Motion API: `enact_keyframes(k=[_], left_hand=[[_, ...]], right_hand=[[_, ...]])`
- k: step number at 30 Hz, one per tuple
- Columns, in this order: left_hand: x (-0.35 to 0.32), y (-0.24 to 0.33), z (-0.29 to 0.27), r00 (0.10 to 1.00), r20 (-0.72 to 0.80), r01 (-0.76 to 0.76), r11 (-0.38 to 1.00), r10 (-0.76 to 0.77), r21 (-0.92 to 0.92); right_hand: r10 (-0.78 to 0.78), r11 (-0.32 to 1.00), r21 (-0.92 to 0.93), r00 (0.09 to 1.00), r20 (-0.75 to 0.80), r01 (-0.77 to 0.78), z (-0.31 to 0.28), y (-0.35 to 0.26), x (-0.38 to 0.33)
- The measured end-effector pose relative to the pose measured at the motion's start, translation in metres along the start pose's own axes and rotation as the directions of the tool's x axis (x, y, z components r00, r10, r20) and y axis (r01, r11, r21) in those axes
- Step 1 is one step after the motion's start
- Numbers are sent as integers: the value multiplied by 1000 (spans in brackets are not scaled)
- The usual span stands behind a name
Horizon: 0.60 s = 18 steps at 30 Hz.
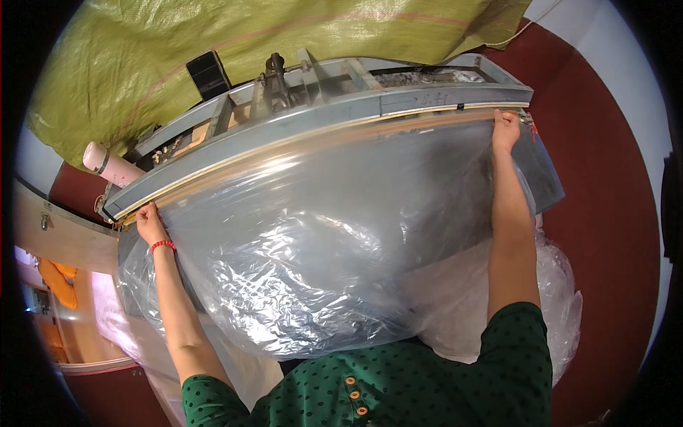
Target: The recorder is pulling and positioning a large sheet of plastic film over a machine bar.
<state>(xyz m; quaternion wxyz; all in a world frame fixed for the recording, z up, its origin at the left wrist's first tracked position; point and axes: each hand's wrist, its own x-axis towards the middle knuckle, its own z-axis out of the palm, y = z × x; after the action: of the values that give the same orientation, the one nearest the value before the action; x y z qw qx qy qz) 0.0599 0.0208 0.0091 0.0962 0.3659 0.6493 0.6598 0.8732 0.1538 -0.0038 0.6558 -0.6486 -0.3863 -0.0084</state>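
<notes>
Step in hand, as I judge it: spreading and lining up one clear plastic film (306, 285) along the pale strip (284, 139) on the near face of a long grey metal frame (313, 122). Film: one wide sheet, glossy and wrinkled at its near middle, smoother toward the far edge; location, between the two forearms, far edge at the strip, near part sagging against the green dotted shirt (405, 384). Next move, in my estimate: calls for even sideways tension from both ends, the edge held straight against the strip, no fold trapped. Left hand (148, 222): one, at the left end of the strip, fingers curled into a narrow pinch on the film; forearm reaching far and slightly left, elbow slightly bent, red beaded bracelet (163, 245) at the wrist. Right hand (506, 129): one, near the right end of the strip, fingers likewise drawn into a narrow pinch on the film; arm almost straight, reaching far. Exact fingertip contact: I cannot tell at either end. Adjacent items: pink bottle (114, 165), left end of the frame; dark phone (208, 75), far side; yellow-green tarp (284, 28), beyond.
</notes>
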Motion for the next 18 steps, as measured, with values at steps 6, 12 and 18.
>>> enact_keyframes(k=[6,12,18], left_hand=[[-9,23,1,986,-69,116,921,-153,-373],[-12,23,-10,989,-75,93,938,-125,-334],[-71,114,-57,950,280,-68,966,139,-249]], right_hand=[[293,934,188,952,83,-304,-12,-25,-3],[167,985,87,966,-195,-152,-2,-48,-13],[-622,781,222,702,347,583,46,-259,-170]])
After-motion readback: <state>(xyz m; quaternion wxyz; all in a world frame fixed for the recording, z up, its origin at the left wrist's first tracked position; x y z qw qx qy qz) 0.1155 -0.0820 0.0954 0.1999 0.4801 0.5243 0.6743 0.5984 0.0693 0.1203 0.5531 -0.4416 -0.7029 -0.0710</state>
